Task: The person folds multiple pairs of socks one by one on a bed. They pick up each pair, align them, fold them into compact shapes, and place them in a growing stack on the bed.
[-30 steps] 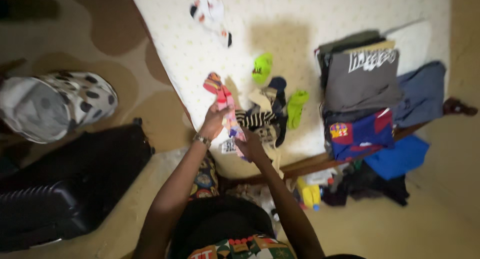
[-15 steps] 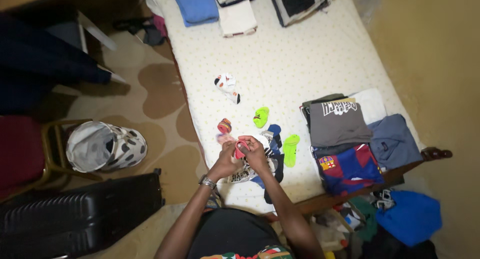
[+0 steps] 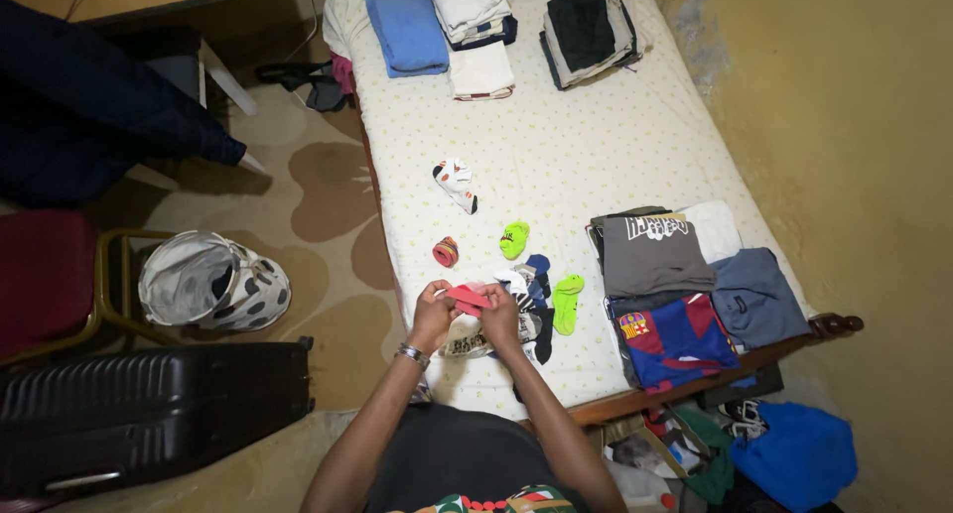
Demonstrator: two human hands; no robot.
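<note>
While both hands work low over the near end of the bed, these lines cover the hold first and the unclear parts after.

Hold: the left hand (image 3: 433,315) and the right hand (image 3: 499,318) both pinch a pink-red sock (image 3: 467,297), fingers closed on its two ends, with the sock raised just above the mattress (image 3: 596,156).
Where the sock is: between the two hands, directly over the loose sock pile (image 3: 516,315) at the near edge of the bed.
Doing it well: as I judge it, the roll stays tidy if the thumbs keep the fabric flat and taut and the edges line up before each turn; a slack grip would likely let the bundle spring open.
Nearby: a small rolled sock (image 3: 446,251) lies just beyond the left hand, a green sock (image 3: 514,239) near it, and a white patterned pair (image 3: 455,184) farther up the bed.
Right side: a stack of folded shirts (image 3: 675,295) sits well apart from the hands.
Floor: a spotted laundry basket (image 3: 208,283) and a black suitcase (image 3: 149,414) stand to the left.
Hidden: the fingertips are mostly covered by the sock, so I cannot tell how far it is rolled or whether it is one sock or two.
Hard to make out: single items in the pile under the hands blur together.
Cut off: the folded piles at the far end of the bed run out of the top edge.
</note>
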